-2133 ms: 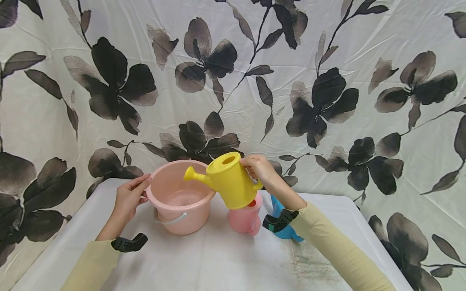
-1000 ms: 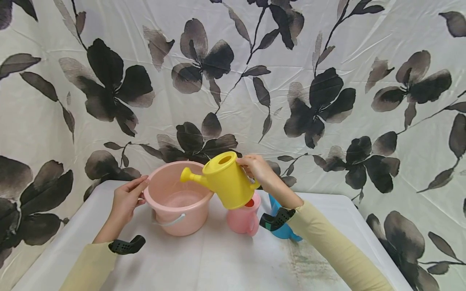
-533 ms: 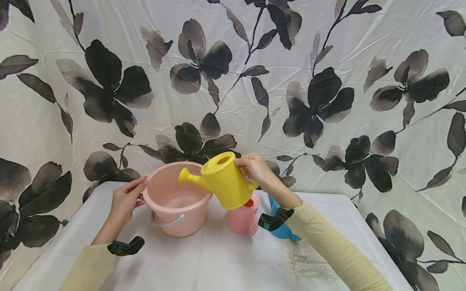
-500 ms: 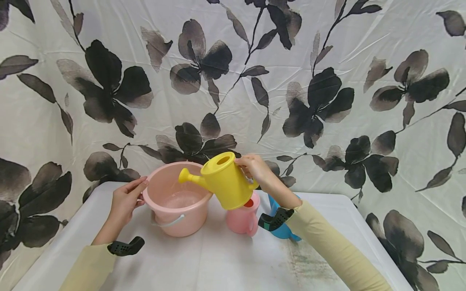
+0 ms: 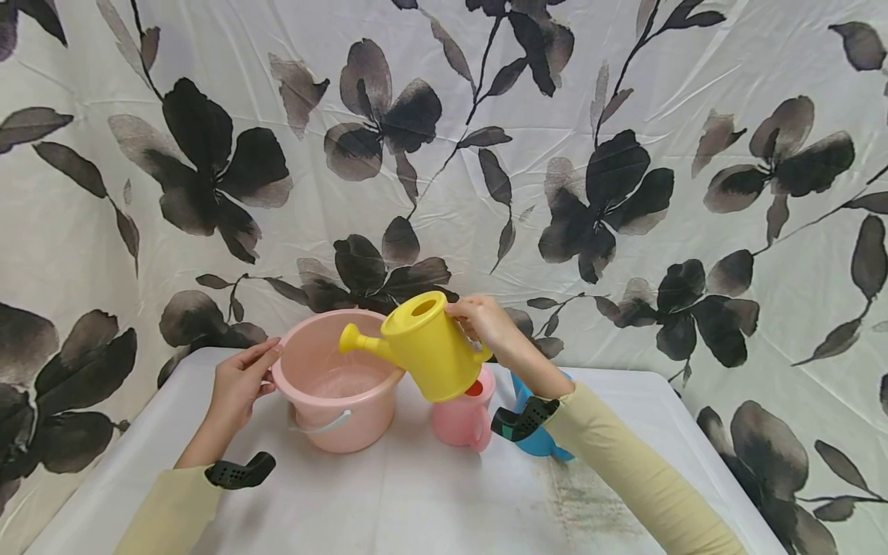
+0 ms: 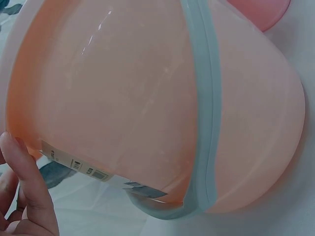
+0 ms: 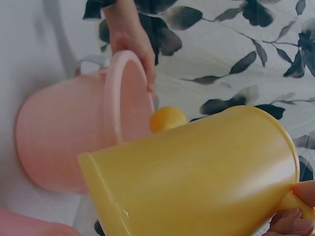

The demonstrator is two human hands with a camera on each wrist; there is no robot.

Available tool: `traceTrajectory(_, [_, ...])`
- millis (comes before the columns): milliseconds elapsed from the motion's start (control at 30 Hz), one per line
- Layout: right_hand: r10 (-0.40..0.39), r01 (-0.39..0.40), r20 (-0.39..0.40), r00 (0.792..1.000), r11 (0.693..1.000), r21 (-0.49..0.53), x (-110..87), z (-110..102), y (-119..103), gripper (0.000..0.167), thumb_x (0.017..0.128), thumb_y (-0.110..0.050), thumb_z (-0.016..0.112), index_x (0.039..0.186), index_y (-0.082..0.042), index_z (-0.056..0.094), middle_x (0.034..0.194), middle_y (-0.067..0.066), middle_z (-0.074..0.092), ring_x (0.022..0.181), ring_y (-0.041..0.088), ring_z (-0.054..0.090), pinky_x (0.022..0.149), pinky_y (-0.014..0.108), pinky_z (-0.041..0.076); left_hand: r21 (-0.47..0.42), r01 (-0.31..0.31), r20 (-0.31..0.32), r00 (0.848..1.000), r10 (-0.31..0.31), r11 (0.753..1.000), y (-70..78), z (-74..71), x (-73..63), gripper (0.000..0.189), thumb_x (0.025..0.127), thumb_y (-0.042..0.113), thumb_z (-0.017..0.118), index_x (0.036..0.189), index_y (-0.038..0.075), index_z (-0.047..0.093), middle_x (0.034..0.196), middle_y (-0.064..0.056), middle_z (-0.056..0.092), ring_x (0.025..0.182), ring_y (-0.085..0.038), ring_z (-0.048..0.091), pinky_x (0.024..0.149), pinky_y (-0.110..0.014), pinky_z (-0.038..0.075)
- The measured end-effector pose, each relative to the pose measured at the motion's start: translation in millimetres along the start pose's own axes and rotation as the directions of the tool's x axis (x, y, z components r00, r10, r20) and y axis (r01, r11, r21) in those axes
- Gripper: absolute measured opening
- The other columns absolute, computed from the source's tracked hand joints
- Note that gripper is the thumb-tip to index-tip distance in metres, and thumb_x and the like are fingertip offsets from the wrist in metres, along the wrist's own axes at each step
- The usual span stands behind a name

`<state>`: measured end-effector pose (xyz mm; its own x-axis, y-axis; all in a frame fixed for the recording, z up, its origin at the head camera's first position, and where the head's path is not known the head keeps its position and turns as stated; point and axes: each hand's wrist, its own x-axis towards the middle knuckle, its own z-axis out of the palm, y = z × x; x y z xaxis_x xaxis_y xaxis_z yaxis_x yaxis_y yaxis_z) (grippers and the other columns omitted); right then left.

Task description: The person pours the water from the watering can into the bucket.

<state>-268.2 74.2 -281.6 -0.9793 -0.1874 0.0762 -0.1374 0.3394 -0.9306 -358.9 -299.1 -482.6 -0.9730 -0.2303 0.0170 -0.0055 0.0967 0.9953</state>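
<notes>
A pink bucket (image 5: 357, 424) with a pale blue handle stands on the table. My left hand (image 5: 237, 381) holds its rim at the left, thumb and fingers on the edge; the left wrist view shows the thumb (image 6: 27, 169) against the rim near a printed label (image 6: 74, 162). My right hand (image 5: 486, 320) grips the handle of a yellow watering can (image 5: 433, 347). The can is tilted, held up right of the bucket, its spout (image 5: 357, 339) reaching over the bucket's opening. In the right wrist view the can's body (image 7: 197, 172) hides most of the spout.
A pink jug-like vessel (image 5: 458, 420) with a handle stands right of the bucket, partly under the yellow can. Behind my right wrist is a blue vessel (image 5: 537, 441), mostly hidden. The white table (image 5: 333, 509) meets a flower-printed cloth (image 5: 486, 193) at the back.
The yellow watering can has shifted slightly left, its spout a little farther over the bucket. My left hand keeps its hold on the rim. The head view has drifted slightly.
</notes>
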Motion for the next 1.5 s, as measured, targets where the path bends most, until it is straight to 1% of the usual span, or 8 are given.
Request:
traceTrajectory(233, [-0.001, 0.001, -0.003, 1.0, 1.0, -0.015, -0.3, 1.6, -1.3, 0.04, 0.095, -0.017, 0.049, 0.056, -0.013, 0.039, 0.055, -0.004, 0.029, 0.054, 0.015, 0.028, 0.055, 0.025, 0.028, -0.006, -0.01, -0.012, 1.0, 0.01, 1.0, 21.2, 2.1, -19.0, 0.059, 0.085, 0.051, 0.066, 0.134, 0.019, 0.058, 0.095, 0.006, 0.062, 0.068, -0.009, 0.057, 0.057, -0.022, 0.057])
traceTrajectory(533, [0.006, -0.006, 0.013, 1.0, 1.0, -0.01, 0.0, 1.4, -0.5, 0.041, 0.095, -0.016, 0.049, 0.056, -0.013, 0.039, 0.055, -0.004, 0.028, 0.052, 0.012, 0.027, 0.055, 0.024, 0.028, -0.001, -0.059, -0.049, 0.997, 0.059, 0.998, -35.4, -2.1, 30.7, 0.058, 0.079, 0.059, 0.067, 0.129, 0.03, 0.062, 0.098, 0.009, 0.064, 0.068, -0.007, 0.058, 0.056, -0.021, 0.057])
traceTrajectory(800, [0.003, -0.002, 0.014, 1.0, 1.0, -0.012, -0.5, 2.0, -1.0, 0.038, 0.095, -0.017, 0.05, 0.058, -0.012, 0.04, 0.058, -0.002, 0.031, 0.054, 0.012, 0.029, 0.055, 0.025, 0.029, 0.014, 0.0, -0.017, 1.0, 0.001, 1.0, 12.9, 0.5, -13.3, 0.058, 0.083, 0.054, 0.066, 0.132, 0.024, 0.06, 0.094, 0.01, 0.063, 0.069, -0.007, 0.058, 0.058, -0.023, 0.058])
traceTrajectory(933, [0.009, -0.009, 0.0, 1.0, 0.999, -0.031, -0.6, 2.0, -0.1, 0.037, 0.095, -0.017, 0.05, 0.06, -0.012, 0.041, 0.059, -0.002, 0.032, 0.055, 0.013, 0.031, 0.056, 0.025, 0.03, 0.017, -0.012, 0.013, 1.0, 0.011, 1.0, 34.7, 3.7, -32.6, 0.059, 0.086, 0.052, 0.064, 0.135, 0.02, 0.057, 0.091, 0.012, 0.061, 0.069, -0.006, 0.057, 0.059, -0.022, 0.058])
traceTrajectory(1133, [0.004, -0.004, 0.01, 1.0, 1.0, -0.015, -0.7, 1.7, -0.8, 0.039, 0.094, -0.016, 0.05, 0.057, -0.013, 0.039, 0.056, -0.004, 0.028, 0.053, 0.013, 0.027, 0.055, 0.025, 0.027, 0.048, 0.004, -0.005, 1.0, -0.004, 0.999, 64.6, 10.3, -58.3, 0.063, 0.09, 0.048, 0.061, 0.139, 0.01, 0.051, 0.09, 0.012, 0.057, 0.068, -0.003, 0.054, 0.06, -0.016, 0.056])
traceTrajectory(1400, [-0.006, 0.006, 0.017, 1.0, 1.0, -0.025, -0.6, 2.3, -2.6, 0.039, 0.094, -0.016, 0.05, 0.057, -0.013, 0.038, 0.056, -0.003, 0.028, 0.052, 0.012, 0.027, 0.054, 0.024, 0.027, 0.035, 0.001, -0.012, 1.0, -0.001, 0.999, 62.7, 10.4, -56.3, 0.058, 0.091, 0.044, 0.062, 0.137, 0.011, 0.054, 0.088, 0.011, 0.058, 0.066, -0.003, 0.054, 0.058, -0.017, 0.055])
traceTrajectory(1433, [-0.008, 0.008, 0.016, 1.0, 1.0, -0.029, -0.3, 2.4, -2.7, 0.039, 0.094, -0.016, 0.05, 0.057, -0.013, 0.038, 0.056, -0.002, 0.028, 0.052, 0.012, 0.027, 0.053, 0.024, 0.027, 0.04, 0.004, -0.016, 1.0, -0.003, 0.999, 56.3, 9.8, -50.1, 0.059, 0.09, 0.045, 0.062, 0.138, 0.011, 0.053, 0.089, 0.012, 0.058, 0.067, -0.002, 0.054, 0.058, -0.016, 0.055])
traceTrajectory(1500, [-0.009, 0.01, 0.015, 1.0, 0.999, -0.035, 0.0, 2.4, -2.8, 0.039, 0.094, -0.016, 0.05, 0.057, -0.013, 0.038, 0.056, -0.002, 0.028, 0.051, 0.012, 0.028, 0.054, 0.025, 0.027, 0.036, -0.011, -0.037, 0.999, 0.013, 0.999, 25.1, 6.6, -21.9, 0.057, 0.088, 0.05, 0.063, 0.136, 0.02, 0.056, 0.091, 0.011, 0.06, 0.067, -0.002, 0.055, 0.057, -0.017, 0.056])
